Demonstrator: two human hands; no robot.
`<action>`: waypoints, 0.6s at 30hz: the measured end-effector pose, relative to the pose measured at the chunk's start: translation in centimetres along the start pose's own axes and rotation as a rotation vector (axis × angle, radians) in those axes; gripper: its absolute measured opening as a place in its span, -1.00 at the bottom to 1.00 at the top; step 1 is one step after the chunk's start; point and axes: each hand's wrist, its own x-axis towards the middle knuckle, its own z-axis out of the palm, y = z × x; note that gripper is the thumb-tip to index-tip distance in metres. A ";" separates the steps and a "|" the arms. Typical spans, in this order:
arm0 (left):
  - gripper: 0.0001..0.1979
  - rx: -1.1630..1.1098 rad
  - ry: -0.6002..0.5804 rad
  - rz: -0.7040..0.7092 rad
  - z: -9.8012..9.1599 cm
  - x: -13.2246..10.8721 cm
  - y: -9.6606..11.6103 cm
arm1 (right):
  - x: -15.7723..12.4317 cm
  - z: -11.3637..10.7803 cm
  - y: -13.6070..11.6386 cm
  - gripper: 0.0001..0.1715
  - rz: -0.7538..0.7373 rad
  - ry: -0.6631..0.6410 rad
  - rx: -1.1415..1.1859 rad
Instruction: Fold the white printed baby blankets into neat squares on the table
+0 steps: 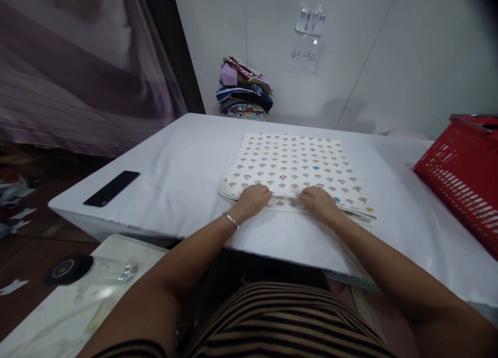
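A folded white cloth [291,163] with a small mushroom print lies flat on the white-covered table [175,176] in front of me. Its near edge is in layers, with the left corner rounded. My left hand [253,198], a bracelet at its wrist, is closed on this near edge left of the middle. A short way to the right, my right hand [319,202] pinches the same edge. Between the hands the top layer is slightly lifted, and a strip of the layer below shows. The fingertips of both hands are partly hidden by the knuckles.
A black phone [112,188] lies at the table's left. A red plastic basket [462,171] stands at the right end. Folded clothes [245,91] are stacked behind the far edge, against the wall. A clear container with a black lid [70,269] lies on a lower surface, left.
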 end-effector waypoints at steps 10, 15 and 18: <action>-0.71 0.029 -0.029 0.098 0.6 -1.6 0.8 | -2.1 1.4 -0.4 -0.64 -0.138 -0.075 0.013; -0.72 0.029 -0.044 0.106 0.6 -1.3 0.7 | -1.4 1.2 -0.3 -0.63 -0.137 -0.076 0.038; -0.70 -0.028 -0.063 0.076 0.7 -1.4 0.9 | -1.7 1.3 -0.5 -0.65 -0.166 -0.098 0.086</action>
